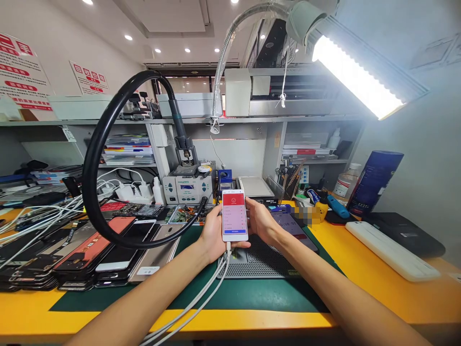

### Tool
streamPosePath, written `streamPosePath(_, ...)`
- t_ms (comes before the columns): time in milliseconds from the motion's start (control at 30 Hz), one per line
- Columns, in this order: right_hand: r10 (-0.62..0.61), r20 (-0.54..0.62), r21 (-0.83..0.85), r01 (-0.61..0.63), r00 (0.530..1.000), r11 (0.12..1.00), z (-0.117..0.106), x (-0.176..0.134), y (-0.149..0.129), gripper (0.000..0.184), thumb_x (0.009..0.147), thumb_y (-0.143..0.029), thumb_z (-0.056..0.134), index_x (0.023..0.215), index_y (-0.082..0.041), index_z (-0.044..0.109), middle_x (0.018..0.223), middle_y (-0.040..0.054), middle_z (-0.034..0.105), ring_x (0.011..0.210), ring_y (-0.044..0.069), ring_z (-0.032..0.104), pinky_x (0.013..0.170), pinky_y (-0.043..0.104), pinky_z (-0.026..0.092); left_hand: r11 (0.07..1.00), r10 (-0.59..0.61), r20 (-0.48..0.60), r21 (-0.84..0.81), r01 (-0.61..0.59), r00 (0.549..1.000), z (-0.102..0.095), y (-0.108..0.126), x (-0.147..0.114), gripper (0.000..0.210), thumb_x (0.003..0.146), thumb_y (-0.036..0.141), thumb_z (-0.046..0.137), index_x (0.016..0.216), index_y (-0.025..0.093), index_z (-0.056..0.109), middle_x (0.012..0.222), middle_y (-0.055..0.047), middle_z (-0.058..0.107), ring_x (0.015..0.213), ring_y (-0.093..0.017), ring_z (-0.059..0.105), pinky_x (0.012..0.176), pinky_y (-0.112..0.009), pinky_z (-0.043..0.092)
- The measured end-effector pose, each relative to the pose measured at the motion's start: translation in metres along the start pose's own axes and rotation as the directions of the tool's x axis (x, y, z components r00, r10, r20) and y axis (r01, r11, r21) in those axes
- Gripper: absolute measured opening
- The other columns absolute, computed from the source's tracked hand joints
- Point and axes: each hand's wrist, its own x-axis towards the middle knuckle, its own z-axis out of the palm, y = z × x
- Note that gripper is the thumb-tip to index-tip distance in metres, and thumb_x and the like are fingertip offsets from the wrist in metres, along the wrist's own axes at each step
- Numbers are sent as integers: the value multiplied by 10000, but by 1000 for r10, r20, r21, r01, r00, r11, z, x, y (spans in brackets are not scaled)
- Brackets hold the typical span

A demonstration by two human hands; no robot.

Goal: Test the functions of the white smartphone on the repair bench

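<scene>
A white smartphone (235,216) is held upright in front of me, its lit screen showing a red band with a face icon above a list. My left hand (212,233) grips it from the left side and below. At its right edge is my right hand (262,221), fingers partly behind the phone, so I cannot tell how firmly they close on it. White cables (207,300) run from the phone's bottom edge down toward the bench front. Beneath the hands lies a dark perforated plate (266,262) on a green mat (252,295).
Stacks of phones and phone parts (104,245) cover the left of the bench. A hot-air station (187,189) with a thick black hose (86,158) stands behind. A lit lamp (356,72) hangs upper right. A white bar-shaped device (392,250) and a bottle (345,182) sit right.
</scene>
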Motion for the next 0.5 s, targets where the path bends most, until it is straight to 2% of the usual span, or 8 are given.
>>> streamPosePath(133, 35, 17, 6, -35, 999, 999, 2, -4, -6, 544, 970, -603, 332, 1044, -193, 682, 887, 83, 694, 657, 191, 570, 640, 358, 498, 1000, 15, 3, 0, -15, 1000, -1, -1, 1, 569, 986, 535, 406, 1258, 106, 662, 982, -193, 734, 792, -284, 737, 596, -449, 644)
streamPosePath(300, 43, 27, 15, -44, 999, 999, 3, -9, -9, 504, 942, -613, 410, 1042, -196, 674, 864, 71, 684, 725, 211, 604, 659, 347, 489, 999, 40, -10, 25, -40, 999, -1, -3, 1, 567, 978, 541, 435, 1244, 97, 666, 1040, -196, 725, 819, -302, 731, 570, -475, 640)
streamPosePath(500, 24, -9, 3, -24, 1000, 1000, 4, -10, -7, 441, 932, -600, 467, 995, -209, 663, 884, 53, 683, 776, 220, 624, 688, 354, 488, 996, 74, 51, 36, -76, 996, -1, -5, 1, 542, 978, 533, 465, 1245, 112, 677, 1098, -194, 715, 878, -290, 720, 613, -451, 649)
